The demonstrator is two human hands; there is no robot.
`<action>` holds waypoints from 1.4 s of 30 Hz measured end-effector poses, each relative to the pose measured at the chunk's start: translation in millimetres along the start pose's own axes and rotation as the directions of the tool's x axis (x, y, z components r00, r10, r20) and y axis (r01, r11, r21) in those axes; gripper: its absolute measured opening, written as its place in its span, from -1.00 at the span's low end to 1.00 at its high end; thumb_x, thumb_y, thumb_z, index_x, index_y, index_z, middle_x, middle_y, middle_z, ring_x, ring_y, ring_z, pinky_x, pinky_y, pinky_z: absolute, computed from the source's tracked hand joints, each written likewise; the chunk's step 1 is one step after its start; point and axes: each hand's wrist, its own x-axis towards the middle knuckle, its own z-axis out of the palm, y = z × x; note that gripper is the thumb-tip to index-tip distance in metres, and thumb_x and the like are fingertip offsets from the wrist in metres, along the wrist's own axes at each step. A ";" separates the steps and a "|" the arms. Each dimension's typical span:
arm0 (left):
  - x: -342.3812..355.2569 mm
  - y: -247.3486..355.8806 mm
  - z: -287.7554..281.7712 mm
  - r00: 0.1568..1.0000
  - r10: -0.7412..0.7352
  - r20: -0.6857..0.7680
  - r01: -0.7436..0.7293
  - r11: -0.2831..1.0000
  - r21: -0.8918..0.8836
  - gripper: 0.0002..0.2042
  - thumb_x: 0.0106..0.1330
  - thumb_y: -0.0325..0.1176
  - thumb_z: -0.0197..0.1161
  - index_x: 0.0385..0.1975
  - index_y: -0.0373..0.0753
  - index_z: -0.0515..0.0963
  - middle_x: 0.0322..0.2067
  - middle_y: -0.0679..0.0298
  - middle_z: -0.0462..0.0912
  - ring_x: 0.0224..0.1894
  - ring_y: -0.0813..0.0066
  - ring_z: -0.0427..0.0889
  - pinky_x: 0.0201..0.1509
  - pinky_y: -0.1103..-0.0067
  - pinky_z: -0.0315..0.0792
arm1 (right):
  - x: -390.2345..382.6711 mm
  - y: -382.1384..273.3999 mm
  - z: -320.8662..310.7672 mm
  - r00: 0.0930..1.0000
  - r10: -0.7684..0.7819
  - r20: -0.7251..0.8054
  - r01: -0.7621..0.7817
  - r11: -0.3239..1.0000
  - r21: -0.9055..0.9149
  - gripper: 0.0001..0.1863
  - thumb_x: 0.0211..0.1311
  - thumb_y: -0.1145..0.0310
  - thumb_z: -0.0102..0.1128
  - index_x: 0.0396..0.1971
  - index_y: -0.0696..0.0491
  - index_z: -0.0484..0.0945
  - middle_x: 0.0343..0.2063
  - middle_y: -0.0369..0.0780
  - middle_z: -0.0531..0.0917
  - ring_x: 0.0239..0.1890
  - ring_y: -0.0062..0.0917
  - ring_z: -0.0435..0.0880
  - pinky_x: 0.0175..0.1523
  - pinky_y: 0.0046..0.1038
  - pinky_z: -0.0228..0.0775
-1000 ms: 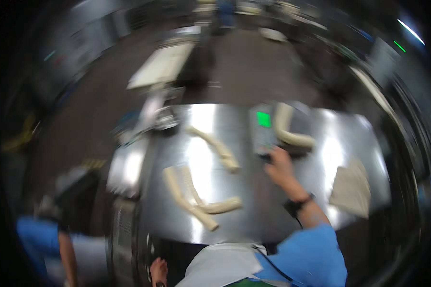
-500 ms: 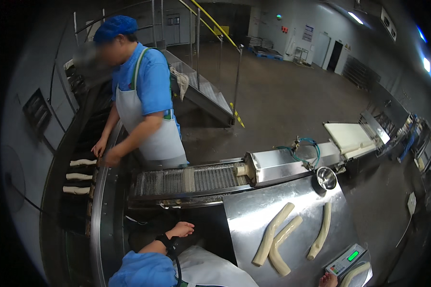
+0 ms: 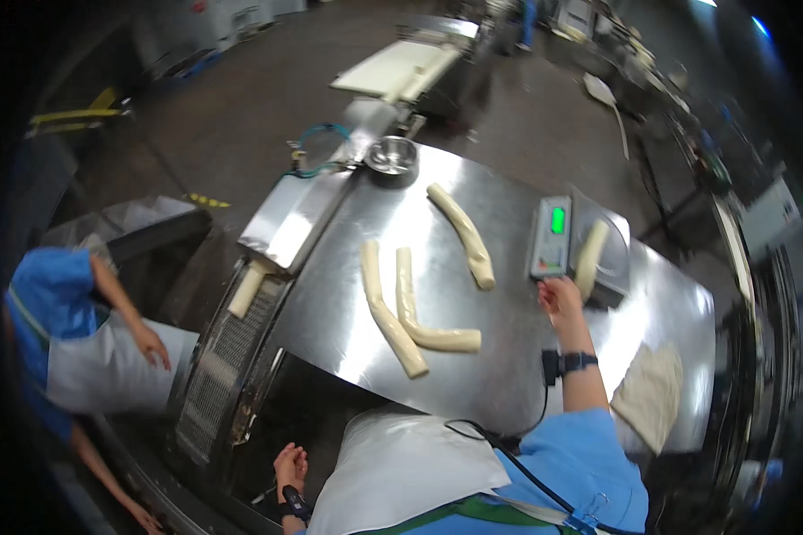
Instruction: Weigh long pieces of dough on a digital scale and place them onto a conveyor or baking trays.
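My right hand is at the near edge of a digital scale with a lit green display. Its fingers are bent inward and nothing shows in them; whether they touch the scale is unclear. On the scale's round pan lies a pale dough roll. Low at the left, off the steel table, my left hand hangs beside my apron, empty, its fingers loosely curled and slightly apart. On the table lie a bent dough roll, an L-shaped one close against it, and a curved one farther off.
A metal bowl stands at the table's far corner. A beige cloth lies at the right. Along the left side runs a mesh conveyor, with a dough piece coming out of a steel housing. A co-worker stands beyond it.
My view has swung to the right, bringing the whole scale and the cloth into sight. My right hand stays by the scale and my left hand hangs low. The co-worker's posture differs.
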 end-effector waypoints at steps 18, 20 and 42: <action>-21.3 -5.6 -38.9 0.989 -0.045 -0.144 0.067 0.986 0.151 -0.73 0.25 -0.50 0.17 -0.07 -0.06 0.50 -0.40 0.36 0.64 -0.44 0.61 0.62 -0.49 0.66 0.43 | 58.8 -9.4 -101.8 0.732 -0.391 -0.558 -0.139 0.716 -0.684 -0.40 -0.13 0.14 0.48 -0.21 0.34 0.56 -0.21 0.04 0.64 -0.25 -0.16 0.65 -0.08 -0.26 0.55; -41.1 -1.8 -32.7 0.987 -0.017 -0.157 0.041 0.988 0.148 -0.75 0.25 -0.50 0.17 -0.09 -0.06 0.51 -0.40 0.37 0.65 -0.44 0.62 0.62 -0.50 0.67 0.43 | 56.8 -16.2 -104.9 0.849 -0.259 -0.461 -0.098 0.780 -0.618 -0.54 -0.08 0.17 0.41 -0.31 0.27 0.60 -0.36 -0.06 0.66 -0.42 -0.29 0.66 -0.30 -0.32 0.58; -56.8 -27.3 11.4 0.969 0.059 -0.241 -0.027 0.991 0.132 -0.76 0.25 -0.47 0.24 -0.08 -0.13 0.56 -0.34 0.37 0.69 -0.38 0.65 0.65 -0.42 0.71 0.48 | 176.0 -66.0 -192.1 0.669 -0.739 0.077 -0.200 -0.279 -0.939 -0.53 0.02 0.00 0.29 -0.29 0.14 0.69 -0.26 0.02 0.68 -0.16 -0.13 0.67 0.00 -0.12 0.44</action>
